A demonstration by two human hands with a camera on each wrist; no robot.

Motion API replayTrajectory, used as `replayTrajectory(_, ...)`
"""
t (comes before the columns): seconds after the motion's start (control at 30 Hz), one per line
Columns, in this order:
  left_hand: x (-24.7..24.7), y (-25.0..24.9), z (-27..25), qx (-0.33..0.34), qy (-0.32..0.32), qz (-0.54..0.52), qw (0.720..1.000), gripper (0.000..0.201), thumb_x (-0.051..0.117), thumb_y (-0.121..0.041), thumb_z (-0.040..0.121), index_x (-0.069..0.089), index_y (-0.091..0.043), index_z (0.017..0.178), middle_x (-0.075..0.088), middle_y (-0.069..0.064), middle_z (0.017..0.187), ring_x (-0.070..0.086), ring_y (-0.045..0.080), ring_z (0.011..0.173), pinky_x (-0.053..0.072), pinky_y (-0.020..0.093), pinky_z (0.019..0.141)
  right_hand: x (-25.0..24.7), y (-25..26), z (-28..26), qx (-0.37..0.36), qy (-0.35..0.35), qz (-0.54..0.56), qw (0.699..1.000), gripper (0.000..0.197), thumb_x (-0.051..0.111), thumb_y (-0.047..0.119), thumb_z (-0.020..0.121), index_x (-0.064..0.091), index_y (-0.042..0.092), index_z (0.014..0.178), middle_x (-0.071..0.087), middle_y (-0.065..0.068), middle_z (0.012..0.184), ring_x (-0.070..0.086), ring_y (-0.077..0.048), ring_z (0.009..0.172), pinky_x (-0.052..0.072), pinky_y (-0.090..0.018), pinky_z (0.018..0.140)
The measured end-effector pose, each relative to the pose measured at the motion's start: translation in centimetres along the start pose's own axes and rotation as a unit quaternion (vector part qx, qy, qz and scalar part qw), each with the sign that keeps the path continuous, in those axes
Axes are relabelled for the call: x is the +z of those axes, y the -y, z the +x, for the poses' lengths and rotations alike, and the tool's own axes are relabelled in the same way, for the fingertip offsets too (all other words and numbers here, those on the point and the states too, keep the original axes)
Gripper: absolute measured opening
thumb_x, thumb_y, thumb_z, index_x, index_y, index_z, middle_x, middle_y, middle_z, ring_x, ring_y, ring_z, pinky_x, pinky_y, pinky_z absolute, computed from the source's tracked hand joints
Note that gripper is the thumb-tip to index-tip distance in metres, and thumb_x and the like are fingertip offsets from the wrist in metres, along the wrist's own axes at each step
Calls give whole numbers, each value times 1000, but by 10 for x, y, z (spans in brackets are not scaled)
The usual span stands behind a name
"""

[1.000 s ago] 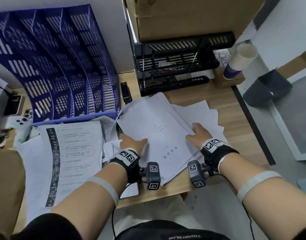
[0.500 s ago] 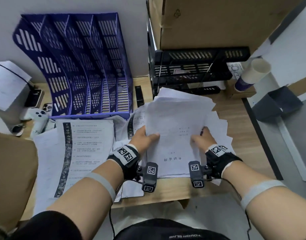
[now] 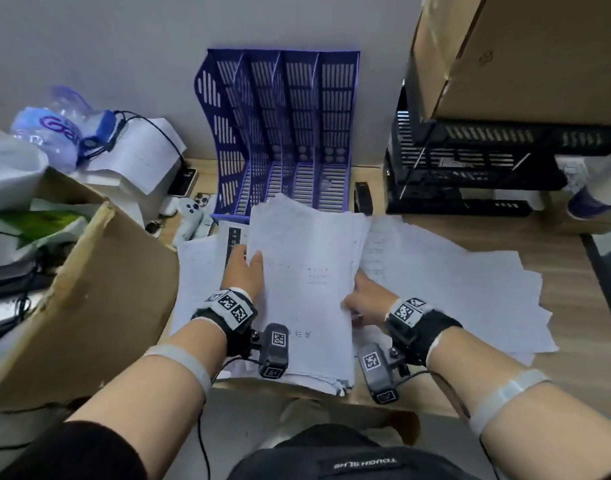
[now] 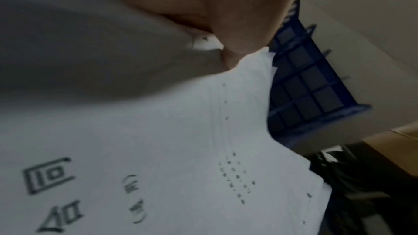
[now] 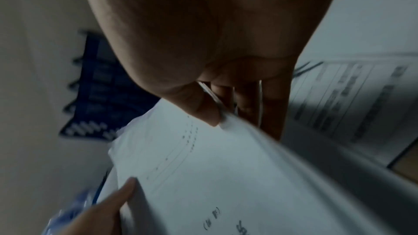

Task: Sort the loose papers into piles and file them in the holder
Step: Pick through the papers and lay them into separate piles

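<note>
Both my hands hold a thick stack of white papers (image 3: 307, 292) lifted off the desk, its far end tilted toward the blue file holder (image 3: 290, 133). My left hand (image 3: 245, 268) grips the stack's left edge, thumb on top. My right hand (image 3: 363, 296) pinches the right edge; in the right wrist view its thumb lies on the top sheet (image 5: 203, 167) with fingers beneath. The left wrist view shows the printed top page (image 4: 158, 149) and the holder (image 4: 305, 96) behind it. The holder's slots look empty.
More loose sheets (image 3: 453, 282) are spread on the wooden desk to the right, others (image 3: 196, 268) at the left. A cardboard box flap (image 3: 89, 289) stands at the left, a black tray rack (image 3: 487, 168) under a carton at the right. A game controller (image 3: 190, 216) lies near the holder.
The papers were gathered from flat on the desk into one stack and lifted, both hands shifting to grip its side edges. My head view has pulled back and turned left.
</note>
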State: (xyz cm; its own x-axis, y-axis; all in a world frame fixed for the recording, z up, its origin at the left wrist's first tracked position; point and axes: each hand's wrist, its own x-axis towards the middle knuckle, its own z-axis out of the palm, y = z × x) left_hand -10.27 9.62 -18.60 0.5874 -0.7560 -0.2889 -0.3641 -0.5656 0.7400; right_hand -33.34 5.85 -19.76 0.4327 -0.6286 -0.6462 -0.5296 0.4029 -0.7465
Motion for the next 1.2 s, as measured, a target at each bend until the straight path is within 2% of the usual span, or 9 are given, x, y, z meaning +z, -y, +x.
replayTrajectory(0.13, -45, 40, 22, -36, -54, 26, 998, 40, 49, -21, 99, 47, -8, 137, 55, 16, 137, 53, 34, 125, 40, 38, 103, 61, 15, 14, -40, 35, 34, 998, 58, 53, -4, 84, 37, 19, 136, 66, -10, 118, 66, -24, 81, 53, -22, 49)
replayTrajectory(0.27, -61, 67, 41, -83, -53, 75, 992, 65, 58, -18, 89, 32, -18, 149, 47, 18, 142, 48, 37, 129, 43, 43, 106, 98, 9, 34, -6, 15, 63, 998, 54, 63, 13, 75, 46, 12, 127, 62, -4, 92, 62, -23, 80, 58, -43, 78)
replayTrajectory(0.43, -36, 60, 34, -73, 3, 152, 986, 94, 66, -19, 85, 6, -26, 156, 6, 10, 161, 22, 33, 146, 29, 49, 116, 64, -21, 26, 133, -199, -166, 957, 50, 62, 21, 83, 46, 12, 129, 49, -14, 127, 55, -31, 113, 48, -32, 90)
replayTrajectory(0.5, -20, 55, 29, -25, 17, 156, 987, 86, 68, -20, 84, 19, -25, 154, 8, 9, 160, 26, 30, 145, 30, 46, 115, 48, -35, 18, 195, -248, -175, 933, 55, 63, 25, 81, 45, 7, 130, 51, -16, 130, 56, -34, 115, 48, -33, 92)
replayTrajectory(0.63, 8, 41, 19, 94, 158, 128, 974, 44, 69, -19, 83, 59, -24, 125, 42, 9, 134, 52, 26, 122, 37, 27, 102, 43, -56, 18, 179, -157, -49, 970, 38, 71, 33, 77, 62, 5, 102, 66, -9, 104, 65, -25, 93, 47, -27, 85)
replayTrajectory(0.7, 16, 36, 12, 149, 266, 155, 940, 33, 70, -24, 83, 67, -29, 116, 51, 6, 123, 55, 21, 115, 39, 26, 99, 47, -56, 19, 152, -138, -5, 979, 38, 72, 34, 74, 70, 6, 99, 72, -9, 103, 68, -26, 93, 53, -37, 91)
replayTrajectory(0.8, 26, 37, 6, 195, 357, 242, 881, 28, 68, -40, 84, 70, -42, 113, 51, 2, 115, 50, 19, 112, 43, 33, 100, 50, -42, 16, 105, -148, -68, 981, 20, 65, 20, 85, 70, 4, 94, 71, -11, 95, 64, -22, 85, 49, -27, 76)
replayTrajectory(1.1, 26, 38, 13, 155, 365, 437, 807, 19, 52, -43, 87, 65, -49, 100, 35, 0, 103, 41, 27, 117, 40, 47, 103, -1, -5, -6, 43, -300, -128, 944, 33, 55, 22, 92, 64, 9, 120, 65, -8, 123, 58, -28, 115, 44, -30, 96)
replayTrajectory(1.2, 24, 35, 12, 147, 380, 439, 801, 23, 55, -45, 88, 67, -44, 108, 46, 5, 115, 45, 31, 120, 39, 37, 104, -21, 14, -24, 3, -343, -106, 933, 24, 50, 17, 93, 64, 9, 110, 65, -4, 109, 58, -24, 101, 42, -28, 83)
